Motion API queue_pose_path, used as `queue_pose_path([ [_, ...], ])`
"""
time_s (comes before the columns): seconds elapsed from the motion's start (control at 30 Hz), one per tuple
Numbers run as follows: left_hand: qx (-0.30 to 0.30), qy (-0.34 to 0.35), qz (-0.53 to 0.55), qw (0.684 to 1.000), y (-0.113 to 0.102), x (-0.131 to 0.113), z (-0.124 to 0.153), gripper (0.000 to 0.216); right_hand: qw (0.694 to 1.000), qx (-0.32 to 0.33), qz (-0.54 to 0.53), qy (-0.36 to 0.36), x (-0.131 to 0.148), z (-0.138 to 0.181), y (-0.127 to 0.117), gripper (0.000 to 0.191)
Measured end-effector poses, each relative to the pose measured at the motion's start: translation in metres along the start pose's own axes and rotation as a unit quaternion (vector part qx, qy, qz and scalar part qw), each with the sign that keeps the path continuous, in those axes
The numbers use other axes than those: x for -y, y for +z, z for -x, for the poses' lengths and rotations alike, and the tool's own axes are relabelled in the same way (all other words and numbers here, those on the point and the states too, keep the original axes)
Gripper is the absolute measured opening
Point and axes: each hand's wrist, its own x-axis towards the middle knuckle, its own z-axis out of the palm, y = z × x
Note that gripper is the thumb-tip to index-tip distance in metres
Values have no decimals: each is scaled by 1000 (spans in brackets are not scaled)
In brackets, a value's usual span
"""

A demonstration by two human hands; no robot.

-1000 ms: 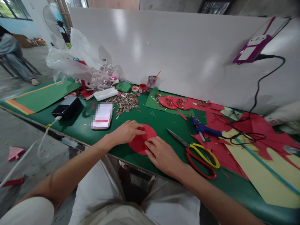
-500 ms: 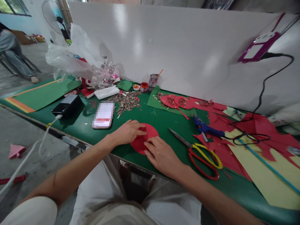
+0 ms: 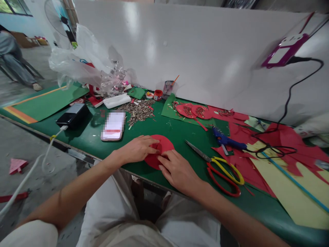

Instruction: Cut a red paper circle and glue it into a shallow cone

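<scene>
A red paper circle (image 3: pixel 166 141) lies on the green tabletop in front of me, with a crease or slit near its middle. My left hand (image 3: pixel 141 148) reaches over its left side, thumb and fingertips close together on the paper at that line. From the lower right my right hand (image 3: pixel 177 168) grips the circle, fingertips near the middle and thumb by the lower edge. The hands hide parts of the circle's left and lower right sides. To the right lie scissors (image 3: pixel 223 168) with one yellow and one red handle, touched by neither hand.
Sunflower seeds (image 3: pixel 140 111), a phone (image 3: pixel 113 126) and a black power bank (image 3: pixel 72 116) lie behind and left. Red seed-covered paper pieces (image 3: pixel 186 110) lie at the back. A blue glue gun (image 3: pixel 227 140) with its cord rests on the right among red and yellow paper (image 3: pixel 295 199).
My left hand has shifted slightly, its fingers lower over the paper near the middle line. The right hand and the circle stay almost in place.
</scene>
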Motion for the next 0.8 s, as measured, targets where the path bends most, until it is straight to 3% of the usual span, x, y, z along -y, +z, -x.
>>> queue_pose_path([
  [0.6,-7,13,5,1000,-1,-1,4,37,999,-15,26,-20,-1,10,-2,27],
  [0.8,29,-2,-9,1000,-1,-4,3,38,999,2,35,-35,-1,10,-6,24],
])
